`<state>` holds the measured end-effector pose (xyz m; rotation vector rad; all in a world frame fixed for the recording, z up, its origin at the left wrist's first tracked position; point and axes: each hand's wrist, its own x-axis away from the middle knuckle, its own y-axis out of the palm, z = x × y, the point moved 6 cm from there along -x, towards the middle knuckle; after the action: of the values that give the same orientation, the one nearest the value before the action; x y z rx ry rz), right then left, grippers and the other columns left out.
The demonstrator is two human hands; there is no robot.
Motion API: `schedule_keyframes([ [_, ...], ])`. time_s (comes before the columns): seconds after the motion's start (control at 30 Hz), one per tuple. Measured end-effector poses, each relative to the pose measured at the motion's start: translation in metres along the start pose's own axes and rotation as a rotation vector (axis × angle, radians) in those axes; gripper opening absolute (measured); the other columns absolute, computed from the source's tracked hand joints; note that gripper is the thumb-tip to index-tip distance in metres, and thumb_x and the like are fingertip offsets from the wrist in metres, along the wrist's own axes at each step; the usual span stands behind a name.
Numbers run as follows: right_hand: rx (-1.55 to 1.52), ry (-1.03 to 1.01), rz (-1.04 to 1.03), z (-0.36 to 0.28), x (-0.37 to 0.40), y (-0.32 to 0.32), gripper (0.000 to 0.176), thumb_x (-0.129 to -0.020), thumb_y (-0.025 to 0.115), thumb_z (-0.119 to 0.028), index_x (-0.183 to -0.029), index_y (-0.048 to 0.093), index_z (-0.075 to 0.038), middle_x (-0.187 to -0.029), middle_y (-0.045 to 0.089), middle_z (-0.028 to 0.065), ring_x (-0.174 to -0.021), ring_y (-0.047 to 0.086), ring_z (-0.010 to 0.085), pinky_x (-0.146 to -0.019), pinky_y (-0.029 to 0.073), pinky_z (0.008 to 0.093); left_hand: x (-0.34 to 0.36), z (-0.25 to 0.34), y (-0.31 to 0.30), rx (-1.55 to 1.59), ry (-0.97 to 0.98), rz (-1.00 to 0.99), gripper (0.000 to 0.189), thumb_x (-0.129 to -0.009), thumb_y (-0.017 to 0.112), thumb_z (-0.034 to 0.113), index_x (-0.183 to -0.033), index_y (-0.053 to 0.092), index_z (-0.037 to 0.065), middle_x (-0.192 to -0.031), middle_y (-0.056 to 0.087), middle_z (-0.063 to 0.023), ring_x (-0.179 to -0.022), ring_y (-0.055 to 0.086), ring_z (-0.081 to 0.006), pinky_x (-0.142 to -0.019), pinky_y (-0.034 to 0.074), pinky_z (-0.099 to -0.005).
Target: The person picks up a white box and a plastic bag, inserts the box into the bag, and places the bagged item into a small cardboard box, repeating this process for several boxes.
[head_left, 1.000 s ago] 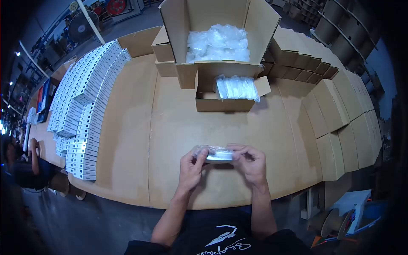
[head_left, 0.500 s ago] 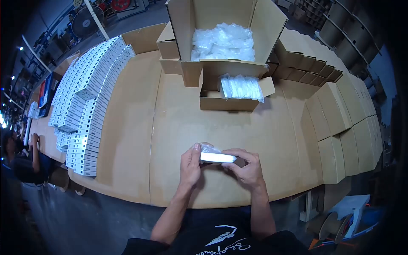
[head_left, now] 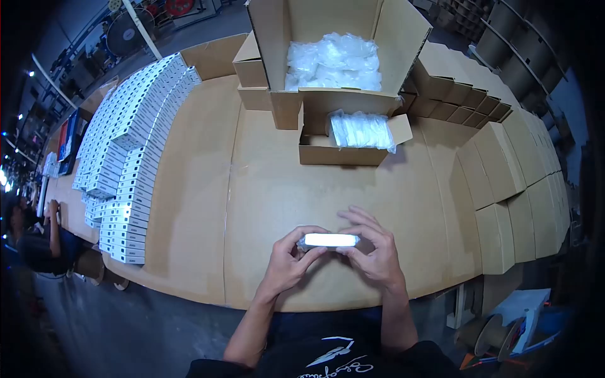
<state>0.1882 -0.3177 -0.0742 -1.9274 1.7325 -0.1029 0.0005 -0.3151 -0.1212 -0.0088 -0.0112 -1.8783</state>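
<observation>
A slim white box (head_left: 330, 240) wrapped in clear plastic is held level between my hands, above the near middle of the table. My left hand (head_left: 290, 259) grips its left end, thumb along the near side. At the right end, my right hand (head_left: 373, 249) pinches it with the thumb below and the other fingers partly raised and spread. Beyond my hands stands a small open carton (head_left: 339, 155), with a row of plastic-wrapped white packs (head_left: 362, 130) in its right part. Behind that, a larger open carton (head_left: 277, 50) holds a heap of clear plastic bags (head_left: 334, 62).
Stacked small white boxes (head_left: 129, 164) line the table's left side. Brown cartons (head_left: 504, 189) are stacked along the right edge, with more folded cartons (head_left: 463, 82) at the back right. A person (head_left: 38, 233) sits at the far left. Cable spools (head_left: 491, 334) stand low at right.
The white box has turned level and squarer to me. My left thumb has come down to the near side, and my right fingers have lifted and spread.
</observation>
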Motion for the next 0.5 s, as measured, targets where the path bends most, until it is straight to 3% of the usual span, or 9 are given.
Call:
schedule_keyframes([
  [0.07,0.185,-0.120,0.058,-0.024,-0.008,-0.007,0.029,-0.075,0.085,-0.004,-0.102,0.073,-0.005,-0.121,0.073,0.0092,-0.117,0.065,0.0327,-0.099,0.053,0.0438,0.000,0.000,0.000,-0.029,-0.056,-0.035,0.026,-0.096,0.071,0.001,-0.121,0.066,-0.002,-0.115,0.070,-0.0087,-0.105,0.067,-0.0131,-0.086,0.058,-0.0265],
  [0.17,0.248,-0.210,-0.157,-0.030,-0.010,-0.003,0.032,-0.073,0.084,-0.004,-0.103,0.073,-0.006,-0.118,0.071,0.0075,-0.105,0.064,0.0291,-0.093,0.053,0.0407,-0.002,-0.009,-0.002,-0.027,-0.090,-0.053,0.027,-0.096,0.071,0.002,-0.122,0.065,-0.002,-0.115,0.070,-0.0090,-0.105,0.067,-0.0130,-0.086,0.057,-0.0267],
  [0.2,0.338,-0.309,-0.236,-0.039,-0.013,0.000,0.030,-0.079,0.079,-0.008,-0.108,0.071,-0.007,-0.110,0.070,0.0063,-0.099,0.063,0.0253,-0.086,0.054,0.0384,-0.004,-0.012,-0.002,-0.018,-0.092,-0.054,0.027,-0.096,0.071,0.002,-0.122,0.065,-0.002,-0.114,0.070,-0.0090,-0.105,0.067,-0.0130,-0.087,0.057,-0.0269],
  [0.4,0.737,-0.370,-0.535,-0.060,-0.035,-0.003,0.020,-0.090,0.067,-0.017,-0.109,0.065,-0.011,-0.100,0.066,0.0078,-0.090,0.065,0.0274,-0.076,0.054,0.0406,-0.017,0.006,-0.001,-0.066,0.096,-0.035,0.023,-0.094,0.071,0.000,-0.116,0.065,-0.004,-0.133,0.061,-0.0137,-0.113,0.064,-0.0166,-0.091,0.057,-0.0288],
  [0.5,0.604,-0.319,-0.607,-0.053,-0.051,-0.007,0.021,-0.088,0.069,-0.015,-0.107,0.063,-0.011,-0.099,0.067,0.0094,-0.085,0.067,0.0299,-0.073,0.055,0.0423,-0.025,0.003,-0.006,-0.081,0.151,-0.093,0.030,-0.096,0.068,-0.001,-0.125,0.059,-0.003,-0.144,0.052,-0.0150,-0.119,0.061,-0.0193,-0.092,0.058,-0.0313],
])
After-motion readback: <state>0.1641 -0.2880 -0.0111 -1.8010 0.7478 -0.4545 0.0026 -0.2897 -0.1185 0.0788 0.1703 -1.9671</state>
